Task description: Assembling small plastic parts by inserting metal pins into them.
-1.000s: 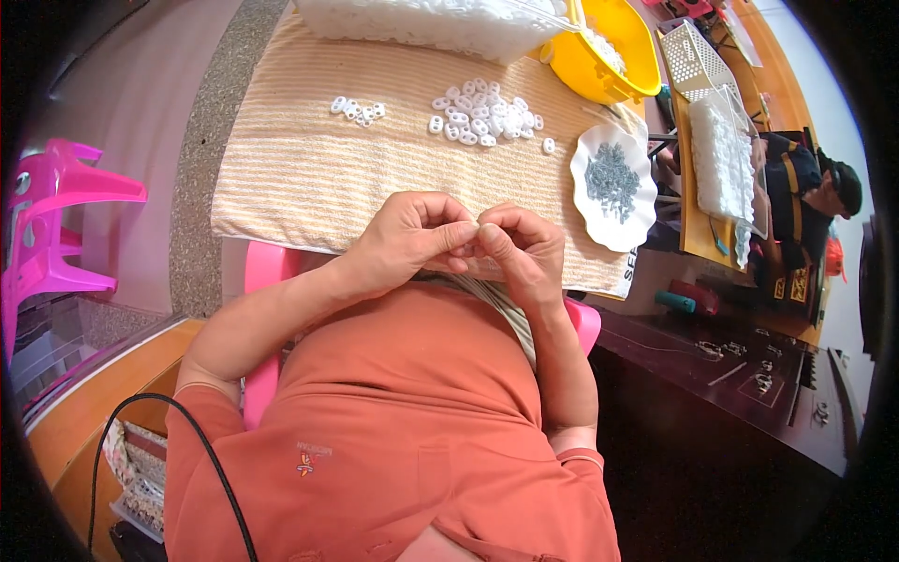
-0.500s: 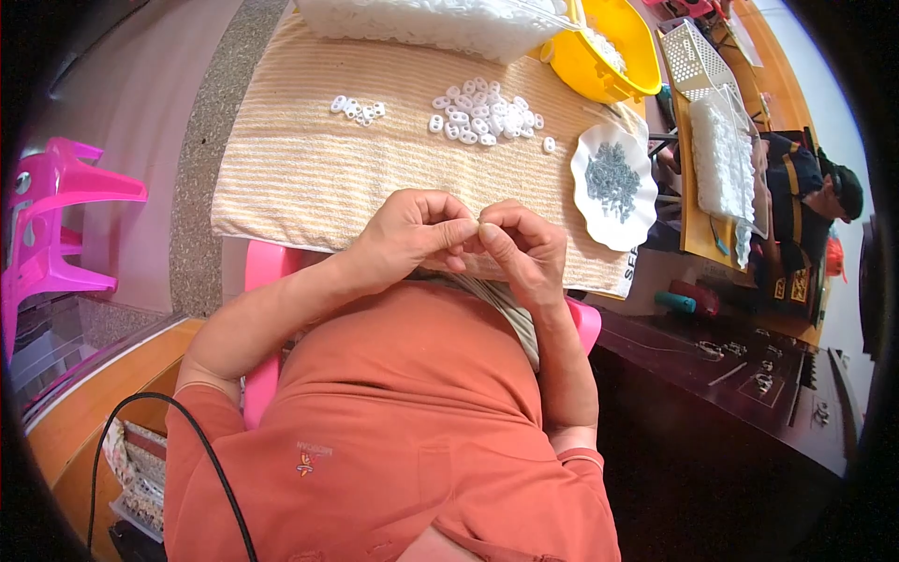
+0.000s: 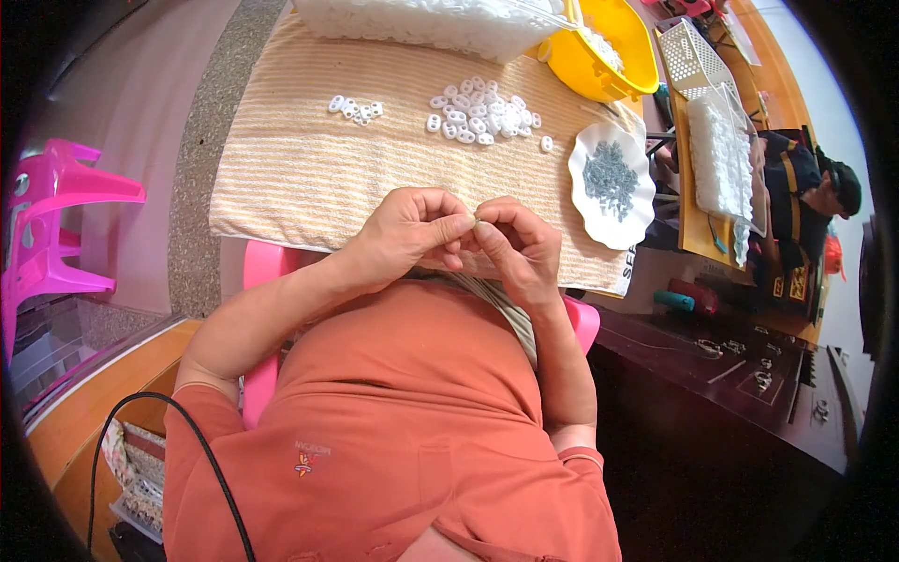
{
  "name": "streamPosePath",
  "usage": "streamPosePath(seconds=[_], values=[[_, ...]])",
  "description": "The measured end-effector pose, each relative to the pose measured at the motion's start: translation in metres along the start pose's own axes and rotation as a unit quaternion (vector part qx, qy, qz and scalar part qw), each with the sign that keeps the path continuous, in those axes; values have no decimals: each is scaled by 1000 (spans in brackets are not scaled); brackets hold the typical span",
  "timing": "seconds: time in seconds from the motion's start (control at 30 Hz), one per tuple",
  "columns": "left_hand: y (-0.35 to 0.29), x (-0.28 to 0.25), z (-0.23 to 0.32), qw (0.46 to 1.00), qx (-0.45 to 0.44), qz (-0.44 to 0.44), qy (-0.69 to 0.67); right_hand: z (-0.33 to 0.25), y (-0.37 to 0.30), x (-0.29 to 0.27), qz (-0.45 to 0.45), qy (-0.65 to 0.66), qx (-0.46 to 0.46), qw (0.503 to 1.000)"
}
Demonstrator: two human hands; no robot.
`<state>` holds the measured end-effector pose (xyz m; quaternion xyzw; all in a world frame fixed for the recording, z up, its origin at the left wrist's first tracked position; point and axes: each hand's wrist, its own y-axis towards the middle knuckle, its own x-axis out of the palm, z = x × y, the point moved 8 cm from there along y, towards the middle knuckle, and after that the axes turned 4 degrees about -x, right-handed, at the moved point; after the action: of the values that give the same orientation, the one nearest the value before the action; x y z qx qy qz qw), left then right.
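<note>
My left hand (image 3: pixel 412 231) and my right hand (image 3: pixel 521 251) meet at the near edge of a striped towel (image 3: pixel 300 178) on the table. Thumb and forefinger of each are pinched together, tip against tip. Whatever sits between them is too small or too covered to make out. Beyond the hands lies a loose pile of white oval plastic pieces (image 3: pixel 480 117) with two holes each. A smaller cluster of similar pieces (image 3: pixel 356 110) lies to its left. To the right, a white scalloped plate (image 3: pixel 613 238) holds many tiny grey-blue parts (image 3: pixel 611 180).
A clear bin (image 3: pixel 412 33) full of white pieces and a yellow basin (image 3: pixel 599 86) stand along the far side. A pink stool (image 3: pixel 70 215) is at the left. On the right, another person (image 3: pixel 796 192) sits by a bench with a white-filled container (image 3: pixel 716 155).
Both hands keep their fingertip pinch, with barely any movement. The whole view has shifted very slightly.
</note>
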<state>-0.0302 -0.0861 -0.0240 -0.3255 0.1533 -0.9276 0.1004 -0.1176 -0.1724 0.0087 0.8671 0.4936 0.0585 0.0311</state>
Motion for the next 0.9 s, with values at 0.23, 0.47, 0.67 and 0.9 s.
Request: streamPosePath(seconds=[0.23, 0.47, 0.67, 0.9], values=[[1, 1, 2, 999, 28, -5, 33, 2, 2, -4, -1, 13, 46, 999], [-5, 5, 13, 981, 97, 15, 169, 16, -2, -6, -31, 6, 121, 992], [-21, 19, 40, 834, 316, 78, 446, 26, -9, -2, -31, 168, 215, 961], [-24, 19, 43, 815, 349, 85, 454, 21, -7, -1, -26, 163, 206, 965]])
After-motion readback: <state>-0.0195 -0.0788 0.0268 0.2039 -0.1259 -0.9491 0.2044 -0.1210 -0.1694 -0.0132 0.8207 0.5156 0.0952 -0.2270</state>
